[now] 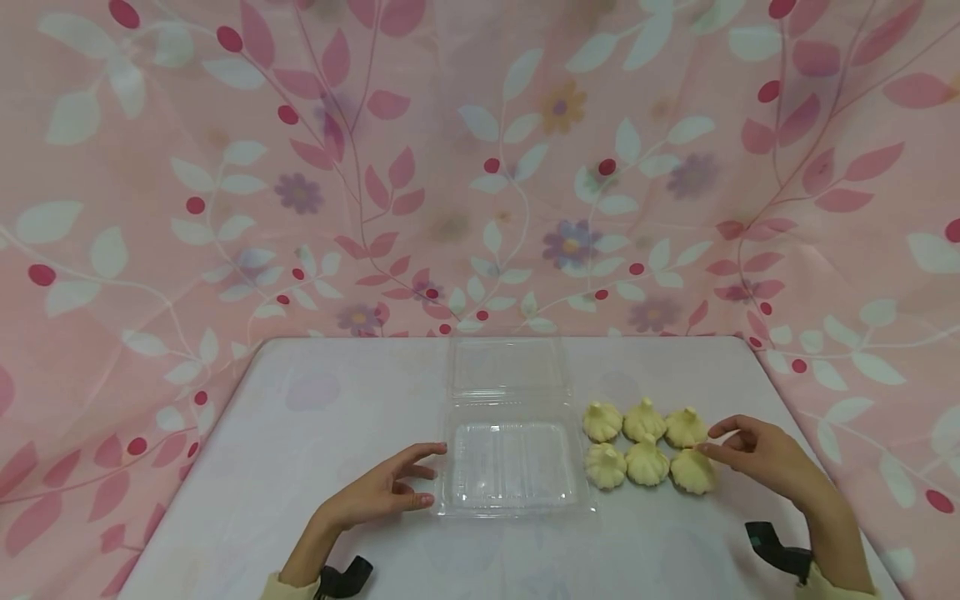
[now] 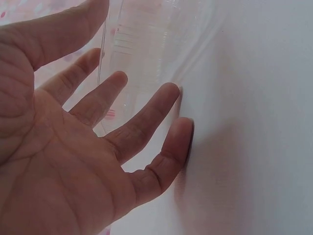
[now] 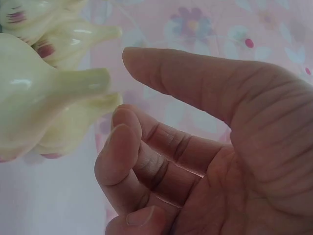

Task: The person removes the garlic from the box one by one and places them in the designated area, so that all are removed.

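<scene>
A clear plastic clamshell box (image 1: 517,467) lies on the table with its lid (image 1: 508,367) folded back away from me. At its left edge is my left hand (image 1: 393,487), fingers loosely spread and holding nothing; the left wrist view shows its fingertips (image 2: 171,93) close by the clear wall. Right of the box, several pale garlic bulbs (image 1: 647,461) sit in two rows, stems up. My right hand (image 1: 768,458) hovers beside the rightmost bulbs. In the right wrist view, its thumb and fingers are bent with a gap between them, near the stem of a garlic bulb (image 3: 29,98).
The white-covered table (image 1: 300,433) ends at a pink floral curtain (image 1: 450,167) behind the box. Dark wrist-camera mounts sit below each hand, the left mount (image 1: 348,577) and the right mount (image 1: 776,550).
</scene>
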`<move>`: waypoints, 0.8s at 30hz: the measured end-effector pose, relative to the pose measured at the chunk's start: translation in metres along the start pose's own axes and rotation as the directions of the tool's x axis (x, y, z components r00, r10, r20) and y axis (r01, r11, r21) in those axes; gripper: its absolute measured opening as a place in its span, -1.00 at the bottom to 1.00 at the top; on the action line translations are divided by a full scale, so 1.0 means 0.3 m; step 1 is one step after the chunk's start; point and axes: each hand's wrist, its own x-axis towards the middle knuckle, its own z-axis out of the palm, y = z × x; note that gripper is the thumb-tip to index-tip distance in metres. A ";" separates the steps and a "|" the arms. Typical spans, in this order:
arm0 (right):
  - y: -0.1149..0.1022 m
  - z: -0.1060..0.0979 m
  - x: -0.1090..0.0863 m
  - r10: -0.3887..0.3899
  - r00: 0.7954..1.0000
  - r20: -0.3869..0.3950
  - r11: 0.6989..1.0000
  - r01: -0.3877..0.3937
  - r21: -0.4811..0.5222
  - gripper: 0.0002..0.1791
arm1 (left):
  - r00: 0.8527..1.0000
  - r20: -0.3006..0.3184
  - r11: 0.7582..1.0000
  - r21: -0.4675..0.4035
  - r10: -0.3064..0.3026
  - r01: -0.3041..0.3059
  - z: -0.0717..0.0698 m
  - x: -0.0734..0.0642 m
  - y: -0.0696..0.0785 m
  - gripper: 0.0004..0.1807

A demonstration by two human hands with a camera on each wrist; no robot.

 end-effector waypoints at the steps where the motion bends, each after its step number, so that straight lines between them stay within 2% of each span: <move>1: 0.000 -0.006 0.000 -0.011 1.000 -0.009 1.000 0.011 -0.006 -0.53 | 1.000 0.001 1.000 0.002 0.003 -0.003 0.000 0.000 0.000 -0.23; 7: -0.007 -0.039 0.005 -0.083 0.992 -0.091 0.994 0.076 -0.083 -0.55 | 0.999 0.004 0.999 0.017 0.032 -0.032 -0.003 0.005 -0.006 -0.22; 11: -0.016 -0.048 0.018 -0.138 0.984 -0.116 0.982 0.121 -0.147 -0.55 | 0.999 -0.001 0.998 0.034 0.046 -0.046 -0.007 0.008 -0.008 -0.22; 15: -0.009 -0.051 0.037 -0.191 0.972 -0.133 0.971 0.168 -0.169 -0.48 | 0.998 0.001 0.997 0.050 0.057 -0.057 -0.010 0.015 -0.002 -0.23; 19: 0.018 -0.047 0.058 -0.249 0.953 -0.172 0.955 0.212 -0.207 -0.36 | 0.998 0.000 0.996 0.069 0.055 -0.055 -0.012 0.015 0.008 -0.27; 21: 0.033 -0.045 0.068 -0.274 0.941 -0.200 0.943 0.222 -0.248 -0.31 | 0.998 -0.022 0.993 0.103 0.061 -0.058 -0.015 0.011 0.009 -0.30; 24: 0.050 -0.045 0.080 -0.318 0.915 -0.247 0.920 0.235 -0.314 -0.24 | 0.992 -0.100 0.982 0.179 0.075 -0.056 -0.018 -0.001 0.012 -0.35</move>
